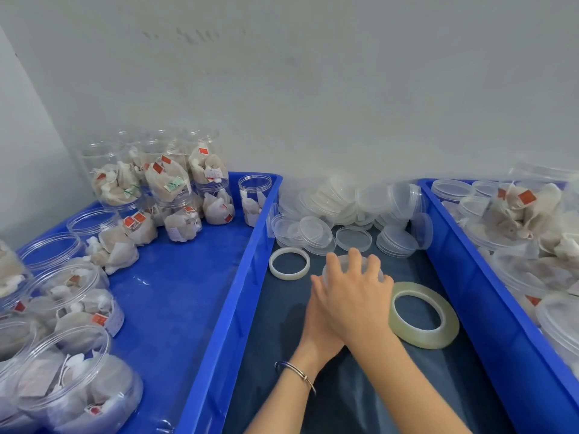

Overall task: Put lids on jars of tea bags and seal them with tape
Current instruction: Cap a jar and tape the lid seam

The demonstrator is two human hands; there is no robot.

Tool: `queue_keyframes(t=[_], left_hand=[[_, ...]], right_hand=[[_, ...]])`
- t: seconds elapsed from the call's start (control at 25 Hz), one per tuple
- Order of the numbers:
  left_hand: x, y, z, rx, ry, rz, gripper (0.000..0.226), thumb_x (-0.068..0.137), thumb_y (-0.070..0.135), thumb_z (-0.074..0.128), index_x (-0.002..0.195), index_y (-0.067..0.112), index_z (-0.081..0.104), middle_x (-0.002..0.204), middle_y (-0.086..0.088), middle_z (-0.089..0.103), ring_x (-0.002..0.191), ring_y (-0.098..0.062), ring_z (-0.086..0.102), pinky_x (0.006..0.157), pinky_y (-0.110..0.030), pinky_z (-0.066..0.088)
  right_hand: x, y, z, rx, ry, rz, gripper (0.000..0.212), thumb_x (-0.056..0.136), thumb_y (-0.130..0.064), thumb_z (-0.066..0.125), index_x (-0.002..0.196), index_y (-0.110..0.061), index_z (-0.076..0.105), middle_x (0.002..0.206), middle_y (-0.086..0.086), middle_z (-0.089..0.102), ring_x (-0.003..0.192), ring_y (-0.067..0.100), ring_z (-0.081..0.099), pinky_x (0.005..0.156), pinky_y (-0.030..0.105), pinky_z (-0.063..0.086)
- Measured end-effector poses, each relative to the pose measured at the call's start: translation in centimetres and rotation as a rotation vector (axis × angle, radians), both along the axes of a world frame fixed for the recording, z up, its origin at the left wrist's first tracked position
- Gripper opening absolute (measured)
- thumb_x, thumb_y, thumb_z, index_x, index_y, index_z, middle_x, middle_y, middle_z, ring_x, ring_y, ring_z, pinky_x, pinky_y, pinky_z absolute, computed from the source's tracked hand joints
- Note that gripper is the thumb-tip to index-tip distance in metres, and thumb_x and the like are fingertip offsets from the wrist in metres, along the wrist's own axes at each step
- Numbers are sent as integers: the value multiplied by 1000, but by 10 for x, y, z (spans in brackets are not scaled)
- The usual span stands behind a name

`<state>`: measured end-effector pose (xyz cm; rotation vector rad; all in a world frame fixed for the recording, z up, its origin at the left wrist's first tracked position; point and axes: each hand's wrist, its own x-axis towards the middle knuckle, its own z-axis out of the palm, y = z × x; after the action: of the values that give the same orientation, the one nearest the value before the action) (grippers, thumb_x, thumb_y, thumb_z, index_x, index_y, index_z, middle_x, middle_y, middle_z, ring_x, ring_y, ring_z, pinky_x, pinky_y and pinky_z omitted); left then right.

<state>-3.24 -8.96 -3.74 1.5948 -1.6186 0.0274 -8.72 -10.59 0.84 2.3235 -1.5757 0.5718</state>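
We find both hands on one clear jar (336,267) standing on the dark cloth (360,386) between two blue trays. The right hand (357,297) curls over its lid from above, fingers wrapped round the rim. The left hand (316,321), largely hidden beneath the right, holds the jar's side; we cannot tell its finger position. A tape roll (423,314) lies just right of the hands, loose lids (354,211) beyond.
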Motion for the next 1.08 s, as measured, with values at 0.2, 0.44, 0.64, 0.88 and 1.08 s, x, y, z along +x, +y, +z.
queue_keyframes(t=[0.2, 0.44, 0.64, 0.88, 1.08], left_hand=[[-1, -13, -3, 94, -26, -93, 50, 64, 38, 82, 107, 31, 58, 95, 14, 63, 86, -7, 61, 67, -15, 51], [22, -17, -15, 264, -11, -305, 57, 63, 17, 82, 112, 17, 52, 100, 20, 55, 91, 13, 53, 80, -7, 42], [-5, -6, -18, 79, 93, -111, 38, 79, 15, 66, 103, 32, 43, 97, 17, 60, 87, 9, 53, 70, -3, 45], [-18, 6, -25, 38, 463, -78, 44, 83, 41, 58, 123, 24, 48, 117, 24, 45, 99, 15, 42, 92, -4, 35], [-15, 9, -29, 83, 884, -140, 92, 45, 34, 88, 124, 32, 42, 123, 7, 56, 107, -14, 61, 82, -28, 55]], right_hand=[[-18, -22, -13, -128, -208, 266, 27, 70, -39, 77, 89, -20, 74, 89, 4, 67, 78, 32, 62, 55, 35, 49], [-60, -39, 12, 392, -120, 813, 27, 72, -39, 67, 98, -45, 68, 116, -23, 59, 110, 1, 52, 83, 28, 49], [-27, -6, -12, -23, -170, 255, 24, 66, -35, 69, 86, -23, 73, 90, 2, 67, 77, 31, 61, 53, 32, 47], [-15, -1, -5, 20, -204, 128, 43, 74, -47, 69, 109, -23, 69, 112, 4, 64, 100, 30, 60, 72, 37, 46], [-98, -32, -8, 399, -792, 367, 46, 95, -43, 47, 138, -28, 46, 144, -11, 41, 129, -3, 35, 103, 17, 27]])
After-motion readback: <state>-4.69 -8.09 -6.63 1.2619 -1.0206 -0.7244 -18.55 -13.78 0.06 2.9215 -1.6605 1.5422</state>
